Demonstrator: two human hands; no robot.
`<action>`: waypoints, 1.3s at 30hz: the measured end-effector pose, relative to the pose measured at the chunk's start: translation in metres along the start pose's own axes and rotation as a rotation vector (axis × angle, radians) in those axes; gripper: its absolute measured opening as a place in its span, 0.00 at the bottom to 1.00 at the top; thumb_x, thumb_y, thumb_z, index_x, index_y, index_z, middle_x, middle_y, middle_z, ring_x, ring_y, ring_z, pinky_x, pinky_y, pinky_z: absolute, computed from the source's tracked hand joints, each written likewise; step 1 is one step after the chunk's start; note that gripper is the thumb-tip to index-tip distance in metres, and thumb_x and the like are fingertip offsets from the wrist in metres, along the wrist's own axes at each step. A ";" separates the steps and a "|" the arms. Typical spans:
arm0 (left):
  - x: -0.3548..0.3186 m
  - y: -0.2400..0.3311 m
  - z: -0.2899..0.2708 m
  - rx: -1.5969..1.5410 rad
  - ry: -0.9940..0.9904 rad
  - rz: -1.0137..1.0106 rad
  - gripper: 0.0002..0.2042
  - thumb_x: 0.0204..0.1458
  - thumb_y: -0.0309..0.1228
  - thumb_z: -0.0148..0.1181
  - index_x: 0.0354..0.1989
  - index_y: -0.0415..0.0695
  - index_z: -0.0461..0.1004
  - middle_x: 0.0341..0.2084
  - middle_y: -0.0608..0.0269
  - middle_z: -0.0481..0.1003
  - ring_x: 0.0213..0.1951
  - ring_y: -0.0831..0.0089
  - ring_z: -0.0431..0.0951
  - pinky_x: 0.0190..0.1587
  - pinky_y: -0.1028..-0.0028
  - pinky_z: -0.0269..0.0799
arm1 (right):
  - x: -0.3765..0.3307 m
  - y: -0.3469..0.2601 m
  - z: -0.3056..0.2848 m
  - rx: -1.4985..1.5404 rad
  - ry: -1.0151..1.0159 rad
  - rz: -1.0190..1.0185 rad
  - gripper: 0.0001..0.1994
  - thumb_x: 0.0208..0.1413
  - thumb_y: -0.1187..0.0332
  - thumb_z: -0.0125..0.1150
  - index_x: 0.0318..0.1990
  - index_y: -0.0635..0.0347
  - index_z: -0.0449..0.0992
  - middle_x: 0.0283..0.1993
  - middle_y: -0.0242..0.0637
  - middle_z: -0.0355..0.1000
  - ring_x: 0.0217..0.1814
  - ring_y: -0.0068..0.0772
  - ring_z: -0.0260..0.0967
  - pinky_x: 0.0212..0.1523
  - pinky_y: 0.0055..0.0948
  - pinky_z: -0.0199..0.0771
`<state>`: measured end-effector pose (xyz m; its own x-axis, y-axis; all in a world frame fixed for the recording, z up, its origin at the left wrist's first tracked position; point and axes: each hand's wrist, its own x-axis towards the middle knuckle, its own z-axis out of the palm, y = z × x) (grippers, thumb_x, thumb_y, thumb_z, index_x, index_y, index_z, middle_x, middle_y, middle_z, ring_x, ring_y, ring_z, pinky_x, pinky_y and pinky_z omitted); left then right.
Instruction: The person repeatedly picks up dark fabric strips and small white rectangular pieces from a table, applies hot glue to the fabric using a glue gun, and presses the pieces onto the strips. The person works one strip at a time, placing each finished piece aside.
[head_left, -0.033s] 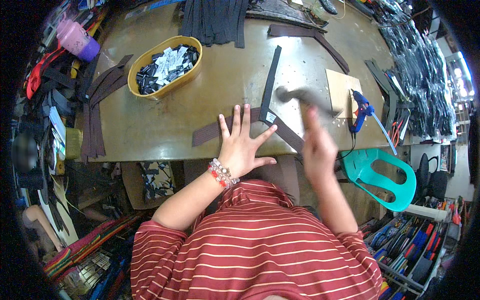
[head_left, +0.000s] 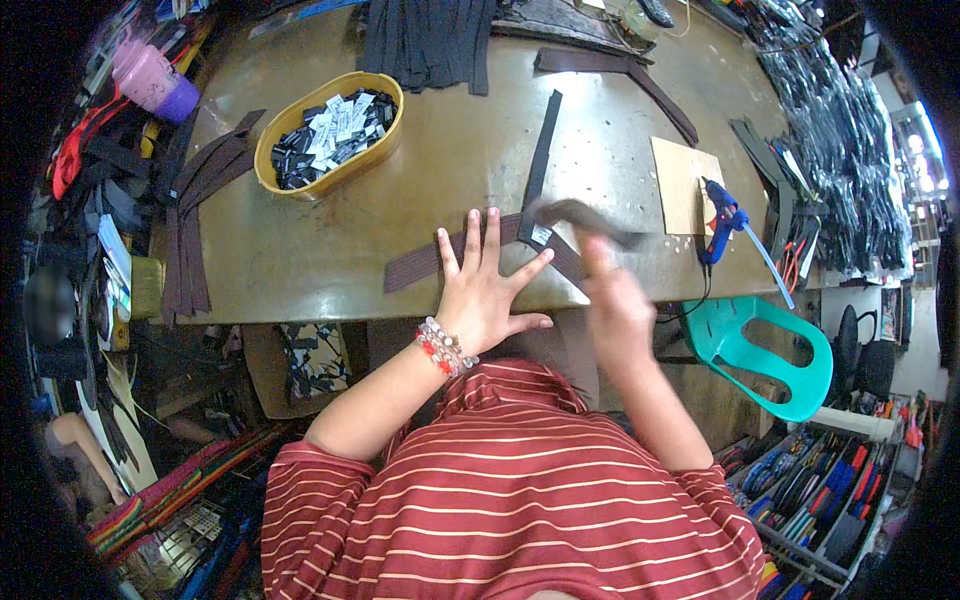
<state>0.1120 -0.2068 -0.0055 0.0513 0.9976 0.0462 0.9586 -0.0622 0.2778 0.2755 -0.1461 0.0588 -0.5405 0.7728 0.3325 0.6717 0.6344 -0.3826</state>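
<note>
Looking down on a scuffed brown worktop (head_left: 420,190) in a cluttered workshop; left hand (head_left: 485,295) lies flat with its fingers spread, pinning a dark strap (head_left: 430,262) at centre frame; right hand (head_left: 615,305), blurred, has its grip closed round a hammer (head_left: 585,218); yellow tray (head_left: 268,150) upper left, blue glue gun (head_left: 722,222) right.

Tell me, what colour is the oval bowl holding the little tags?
Yellow: the oval bowl shows best in the head view.
</note>
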 end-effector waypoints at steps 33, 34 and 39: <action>-0.069 -0.353 -0.118 -1.977 1.936 -0.518 0.12 0.61 0.26 0.45 0.44 0.25 0.67 0.42 0.44 0.71 0.47 0.55 0.73 0.53 0.64 0.73 | 0.060 0.151 0.040 -0.138 0.418 0.151 0.12 0.49 0.65 0.65 0.26 0.62 0.70 0.32 0.41 0.66 0.36 0.43 0.64 0.39 0.39 0.63; -0.069 -0.349 -0.110 -1.962 1.864 -0.535 0.13 0.61 0.26 0.44 0.45 0.26 0.66 0.42 0.44 0.71 0.48 0.54 0.72 0.54 0.65 0.73 | 0.061 0.152 0.040 -0.126 0.385 0.158 0.13 0.50 0.64 0.64 0.25 0.63 0.69 0.31 0.42 0.66 0.36 0.45 0.63 0.39 0.40 0.62; 0.017 -0.260 -0.107 -1.558 1.016 -0.122 0.14 0.57 0.29 0.53 0.48 0.33 0.68 0.38 0.55 0.75 0.41 0.70 0.76 0.46 0.74 0.75 | 0.064 0.149 0.044 -0.105 0.416 0.102 0.11 0.59 0.68 0.51 0.27 0.65 0.67 0.30 0.45 0.64 0.36 0.49 0.59 0.39 0.41 0.60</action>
<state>-0.1666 -0.1768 0.0261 -0.7184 0.6367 0.2804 -0.1740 -0.5547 0.8137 0.3186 -0.0014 -0.0151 -0.2330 0.7457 0.6243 0.7705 0.5332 -0.3492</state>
